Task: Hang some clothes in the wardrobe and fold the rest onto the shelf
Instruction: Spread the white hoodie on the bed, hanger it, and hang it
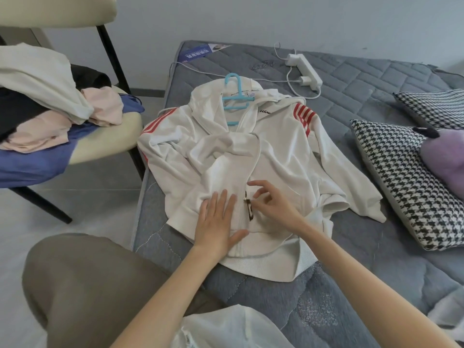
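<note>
While the white hooded jacket lies spread on the bed, close to its left edge, we see both hands working at the lower front of it. The hem points to the near edge of the bed and the hood to the far edge. Red stripes run along both shoulders. A light blue hanger sits inside the neck opening, and its hook lies on the hood.

We see the left hand lying flat on the cloth, fingers straight and close together, pressing the jacket down just beside the zipper. The right hand is on the other side of the zipper. Its thumb and one finger pinch the dark zipper pull, and the other fingers are lifted and spread apart.

Near the far edge of the bed we see a white power strip with a cable. On the right side of the bed lie two black-and-white checked pillows, and a purple soft thing rests on them. At the near edge another white garment is partly visible.

Left of the bed stands a chair, and a pile of clothes in white, pink, blue and black lies on its seat. A knee in brown trousers shows at the bottom left.
</note>
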